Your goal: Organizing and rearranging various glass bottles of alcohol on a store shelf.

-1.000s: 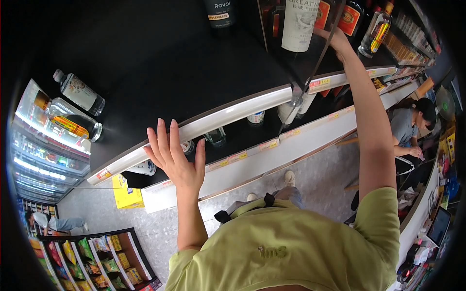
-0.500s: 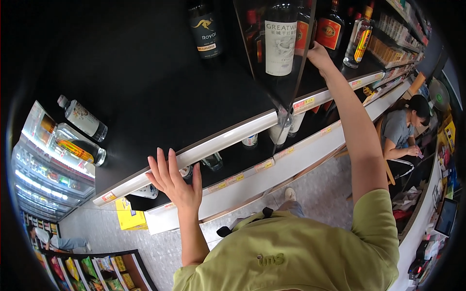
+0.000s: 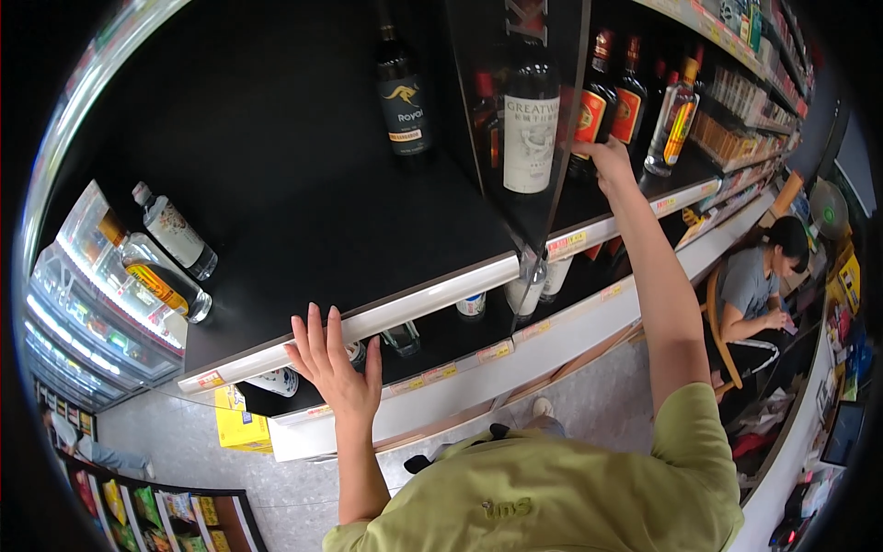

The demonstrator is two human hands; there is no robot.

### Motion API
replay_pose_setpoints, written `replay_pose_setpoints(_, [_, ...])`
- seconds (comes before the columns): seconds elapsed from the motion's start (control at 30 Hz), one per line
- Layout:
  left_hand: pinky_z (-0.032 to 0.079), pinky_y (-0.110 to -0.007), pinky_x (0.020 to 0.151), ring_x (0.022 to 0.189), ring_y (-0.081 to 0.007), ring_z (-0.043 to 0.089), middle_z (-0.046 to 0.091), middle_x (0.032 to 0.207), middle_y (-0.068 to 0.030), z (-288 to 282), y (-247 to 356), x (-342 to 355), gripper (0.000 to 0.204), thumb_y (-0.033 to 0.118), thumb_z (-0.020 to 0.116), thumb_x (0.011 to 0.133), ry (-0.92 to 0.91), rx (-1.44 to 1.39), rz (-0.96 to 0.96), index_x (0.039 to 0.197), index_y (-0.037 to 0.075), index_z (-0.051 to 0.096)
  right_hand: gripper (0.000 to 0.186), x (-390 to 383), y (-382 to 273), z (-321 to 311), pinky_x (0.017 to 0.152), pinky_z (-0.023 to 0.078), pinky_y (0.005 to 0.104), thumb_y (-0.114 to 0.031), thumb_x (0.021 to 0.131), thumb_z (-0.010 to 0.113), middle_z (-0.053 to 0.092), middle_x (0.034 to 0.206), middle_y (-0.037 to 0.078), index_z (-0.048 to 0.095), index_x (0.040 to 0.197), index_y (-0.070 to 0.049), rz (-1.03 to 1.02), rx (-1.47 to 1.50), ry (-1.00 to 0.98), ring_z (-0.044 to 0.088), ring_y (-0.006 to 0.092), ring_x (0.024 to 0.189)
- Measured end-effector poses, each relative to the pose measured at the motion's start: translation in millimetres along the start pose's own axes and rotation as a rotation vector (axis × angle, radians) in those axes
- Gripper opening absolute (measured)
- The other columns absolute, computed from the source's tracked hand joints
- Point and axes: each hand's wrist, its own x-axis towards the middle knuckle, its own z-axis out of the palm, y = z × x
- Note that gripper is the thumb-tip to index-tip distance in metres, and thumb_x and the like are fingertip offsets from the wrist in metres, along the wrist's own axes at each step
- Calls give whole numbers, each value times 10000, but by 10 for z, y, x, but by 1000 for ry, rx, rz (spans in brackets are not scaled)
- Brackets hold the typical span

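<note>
My right hand [image 3: 609, 164] reaches onto the dark shelf, to the right of a clear divider [image 3: 569, 101]. Its fingers are closed round the lower part of a dark liquor bottle [image 3: 590, 110] with a red-orange label. Close beside it stands a similar red-labelled bottle [image 3: 629, 103], and further right a clear bottle [image 3: 670, 124] with a yellow label. My left hand [image 3: 340, 368] is open, fingers spread against the white front edge of the shelf [image 3: 414, 315]. A wine bottle [image 3: 531, 138] with a pale label shows by the divider.
A dark wine bottle [image 3: 405, 106] stands mid-shelf. Two clear bottles, one floral-labelled [image 3: 177, 232] and one yellow-labelled [image 3: 164, 281], are at the left end. More bottles [image 3: 471, 305] sit on the shelf below. A seated person [image 3: 750, 285] is at the right, near a counter.
The view has shifted, so the shelf's bottles sit lower in it. The bottle at my right hand now stands right of the divider's edge, nearer its neighbour. My left hand stays on the shelf edge.
</note>
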Motion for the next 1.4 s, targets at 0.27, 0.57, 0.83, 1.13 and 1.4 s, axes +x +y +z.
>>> replay_pose_setpoints(0.27, [107,-582,1184,1472,-391,249,371,1540,-166,-45,-9,-18,721,177,739,823,-19,3,-10,1460,89,412,554,-288,-256,-57,703,484,227,-66,658,883,691,1028,35,605,1138,-50,98,242,25,664,112,883])
replay_pose_setpoints(0.57, [112,-574,1188,1467,-392,263,385,1531,-172,-23,8,-3,687,179,728,830,5,2,-6,1443,74,434,546,-1234,-544,-249,918,494,321,-76,769,814,661,1154,87,558,1244,8,-132,322,77,640,182,1066])
replay_pose_setpoints(0.83, [97,-609,1173,1447,-445,274,416,1493,-208,-55,122,-65,628,182,692,860,153,-33,34,1420,56,436,635,-2449,-652,-469,995,467,338,-5,721,788,624,1198,131,510,1289,56,-225,266,95,641,223,1049])
replay_pose_setpoints(1.13, [200,-605,1142,1376,-427,406,491,1418,-234,-349,617,485,747,341,809,775,25,-704,295,1370,37,476,635,-2989,-689,-136,890,542,345,28,672,833,643,1158,129,567,1249,26,-178,119,-296,649,218,1027])
replay_pose_setpoints(1.4, [358,-411,1104,1338,-309,466,447,1467,-187,-655,635,1015,1132,338,959,584,-230,-1091,211,1473,31,330,588,-2803,-780,798,966,513,345,13,799,777,621,1286,127,529,1331,8,-358,109,-730,617,199,1156])
